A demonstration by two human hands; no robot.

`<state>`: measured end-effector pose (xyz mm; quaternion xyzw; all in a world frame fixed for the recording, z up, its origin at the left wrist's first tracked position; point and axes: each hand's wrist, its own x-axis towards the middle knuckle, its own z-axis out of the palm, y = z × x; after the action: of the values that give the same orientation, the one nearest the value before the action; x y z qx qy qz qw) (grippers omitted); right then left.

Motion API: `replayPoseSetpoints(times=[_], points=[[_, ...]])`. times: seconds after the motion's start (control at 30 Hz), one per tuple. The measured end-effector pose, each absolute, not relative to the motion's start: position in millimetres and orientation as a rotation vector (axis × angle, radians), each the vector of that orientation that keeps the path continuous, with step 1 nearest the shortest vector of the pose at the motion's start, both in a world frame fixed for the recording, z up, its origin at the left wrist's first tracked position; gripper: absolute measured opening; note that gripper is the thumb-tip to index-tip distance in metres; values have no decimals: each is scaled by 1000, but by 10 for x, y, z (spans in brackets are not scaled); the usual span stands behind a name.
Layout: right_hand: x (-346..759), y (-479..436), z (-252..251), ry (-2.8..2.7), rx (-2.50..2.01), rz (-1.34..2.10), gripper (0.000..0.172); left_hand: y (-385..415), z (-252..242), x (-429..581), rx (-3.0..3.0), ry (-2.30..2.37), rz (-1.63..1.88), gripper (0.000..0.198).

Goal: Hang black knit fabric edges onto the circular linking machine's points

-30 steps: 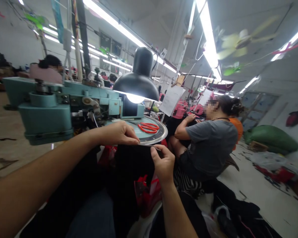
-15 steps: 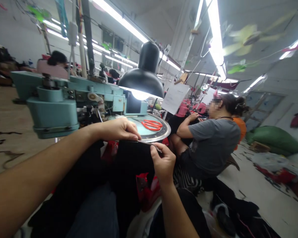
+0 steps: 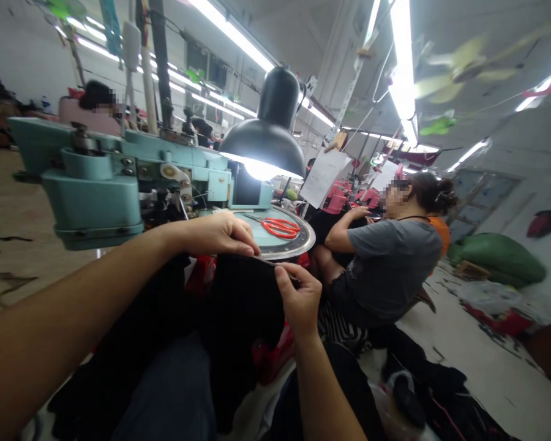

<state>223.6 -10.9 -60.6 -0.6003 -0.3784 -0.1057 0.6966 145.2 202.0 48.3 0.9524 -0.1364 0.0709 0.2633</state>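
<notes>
Left hand (image 3: 215, 236) pinches the top edge of black knit fabric (image 3: 243, 312) between thumb and fingers, at the rim of the round dial (image 3: 303, 242) of a teal linking machine (image 3: 92, 196). Right hand (image 3: 300, 300) pinches the same edge just beside it. Red-handled scissors (image 3: 280, 228) lie on the dial.

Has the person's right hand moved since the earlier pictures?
Yes, slightly. Judged against the red scissors lying on the machine's round dial, the right hand has shifted leftward, toward the left hand.
</notes>
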Motion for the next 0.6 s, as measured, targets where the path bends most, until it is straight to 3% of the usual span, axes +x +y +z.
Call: replayPoseSetpoints(times=[0.27, 0.6], points=[[2315, -74, -623, -777, -1346, -287, 18, 2002, 484, 1470, 2573, -345, 192, 26], [2540, -178, -670, -708, -1347, -55, 22, 1934, 523, 1570, 2622, -248, 98, 30]])
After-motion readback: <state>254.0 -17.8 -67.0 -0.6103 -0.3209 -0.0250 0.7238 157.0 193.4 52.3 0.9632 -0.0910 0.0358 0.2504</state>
